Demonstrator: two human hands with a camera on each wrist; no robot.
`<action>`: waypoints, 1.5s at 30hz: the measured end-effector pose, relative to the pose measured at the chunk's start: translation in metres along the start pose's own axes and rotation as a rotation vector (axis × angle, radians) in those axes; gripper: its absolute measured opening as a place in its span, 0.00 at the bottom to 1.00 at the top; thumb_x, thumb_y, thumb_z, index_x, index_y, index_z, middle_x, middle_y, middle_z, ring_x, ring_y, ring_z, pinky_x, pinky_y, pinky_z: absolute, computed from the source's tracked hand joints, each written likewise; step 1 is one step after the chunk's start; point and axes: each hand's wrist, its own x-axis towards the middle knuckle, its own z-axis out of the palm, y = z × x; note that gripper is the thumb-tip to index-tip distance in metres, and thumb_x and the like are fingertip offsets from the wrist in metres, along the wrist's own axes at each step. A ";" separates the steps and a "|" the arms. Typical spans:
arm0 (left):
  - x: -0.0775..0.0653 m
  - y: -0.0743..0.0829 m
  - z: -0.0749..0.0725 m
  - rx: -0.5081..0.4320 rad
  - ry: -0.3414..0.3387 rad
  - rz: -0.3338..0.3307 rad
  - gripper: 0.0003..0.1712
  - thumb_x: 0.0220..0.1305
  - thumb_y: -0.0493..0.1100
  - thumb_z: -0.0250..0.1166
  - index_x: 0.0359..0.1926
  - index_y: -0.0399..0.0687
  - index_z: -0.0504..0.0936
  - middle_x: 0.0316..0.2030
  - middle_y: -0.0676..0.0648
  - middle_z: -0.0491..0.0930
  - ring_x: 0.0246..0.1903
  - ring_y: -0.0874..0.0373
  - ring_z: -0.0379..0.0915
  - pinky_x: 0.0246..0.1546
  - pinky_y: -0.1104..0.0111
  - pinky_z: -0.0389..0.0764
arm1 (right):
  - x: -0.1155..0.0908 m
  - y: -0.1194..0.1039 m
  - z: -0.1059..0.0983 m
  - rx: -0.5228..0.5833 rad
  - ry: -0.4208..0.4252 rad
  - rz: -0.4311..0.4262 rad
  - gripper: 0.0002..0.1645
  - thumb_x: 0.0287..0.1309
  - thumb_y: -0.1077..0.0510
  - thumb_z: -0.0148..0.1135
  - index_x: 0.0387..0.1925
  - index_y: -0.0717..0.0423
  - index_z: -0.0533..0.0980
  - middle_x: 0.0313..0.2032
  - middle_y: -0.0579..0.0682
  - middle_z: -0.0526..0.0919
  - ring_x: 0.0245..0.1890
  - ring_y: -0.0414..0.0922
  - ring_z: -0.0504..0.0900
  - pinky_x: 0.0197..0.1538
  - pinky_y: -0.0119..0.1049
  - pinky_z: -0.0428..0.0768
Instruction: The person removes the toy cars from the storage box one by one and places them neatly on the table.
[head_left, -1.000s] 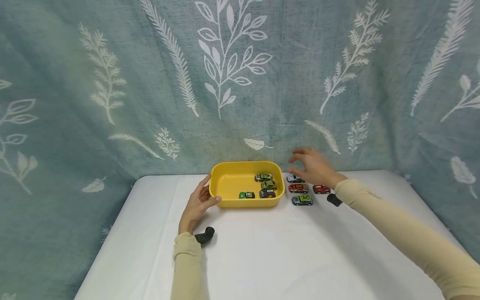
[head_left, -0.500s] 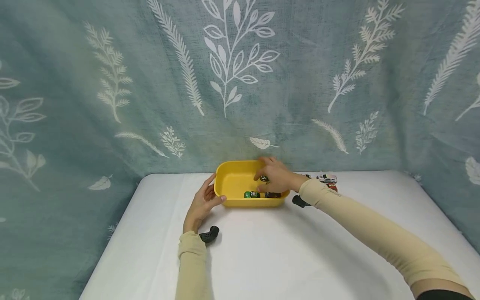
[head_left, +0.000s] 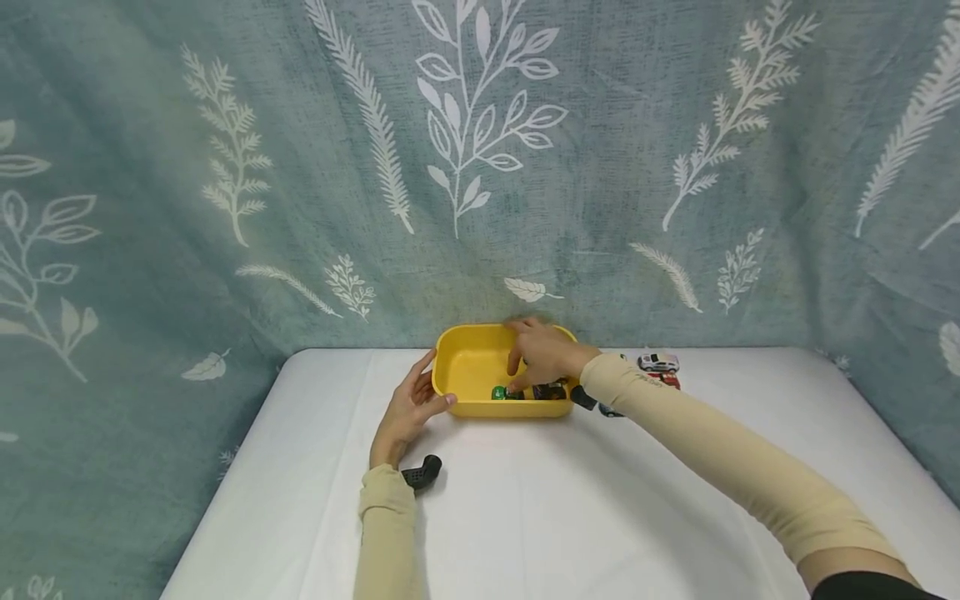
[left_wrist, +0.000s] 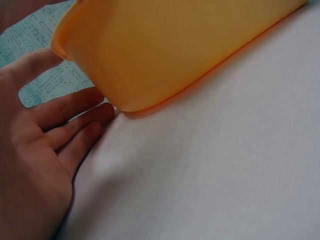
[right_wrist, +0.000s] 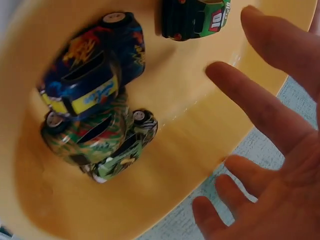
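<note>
One white-covered table [head_left: 517, 508] against a leaf-printed teal curtain [head_left: 600, 142]. On it, one yellow tray [head_left: 517, 409], left end gripped by my left fingers [left_wrist: 67, 106]; inside, four toy cars [right_wrist: 90, 75], my right fingers [right_wrist: 260, 100] spread above them.

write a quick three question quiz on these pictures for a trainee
1. True or false: the left hand touches the yellow bin.
2. In the head view, where is the white car? (a) in the bin; (b) right of the bin; (c) in the left hand.
3. How many toy cars does the right wrist view show in the bin?

Key: 1 true; 2 b; 3 four.
</note>
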 end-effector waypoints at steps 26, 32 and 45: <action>-0.003 0.002 -0.001 -0.006 -0.012 0.019 0.55 0.61 0.36 0.78 0.83 0.65 0.61 0.75 0.36 0.71 0.76 0.41 0.66 0.82 0.50 0.60 | 0.005 -0.015 0.026 -0.158 0.008 0.044 0.05 0.56 0.62 0.76 0.31 0.48 0.90 0.82 0.69 0.52 0.83 0.67 0.50 0.75 0.65 0.68; -0.003 0.005 -0.002 0.005 -0.014 0.022 0.55 0.61 0.38 0.78 0.83 0.64 0.60 0.75 0.36 0.70 0.76 0.41 0.65 0.82 0.51 0.60 | 0.007 -0.017 0.026 -0.162 0.004 0.047 0.08 0.60 0.64 0.73 0.29 0.48 0.89 0.82 0.70 0.50 0.83 0.67 0.48 0.73 0.63 0.70; -0.002 0.002 -0.003 0.000 -0.010 0.016 0.54 0.61 0.37 0.77 0.83 0.65 0.61 0.75 0.37 0.71 0.76 0.41 0.66 0.82 0.50 0.60 | 0.007 -0.015 0.010 -0.153 0.012 0.010 0.13 0.55 0.50 0.83 0.41 0.49 0.92 0.77 0.72 0.63 0.81 0.70 0.54 0.77 0.66 0.65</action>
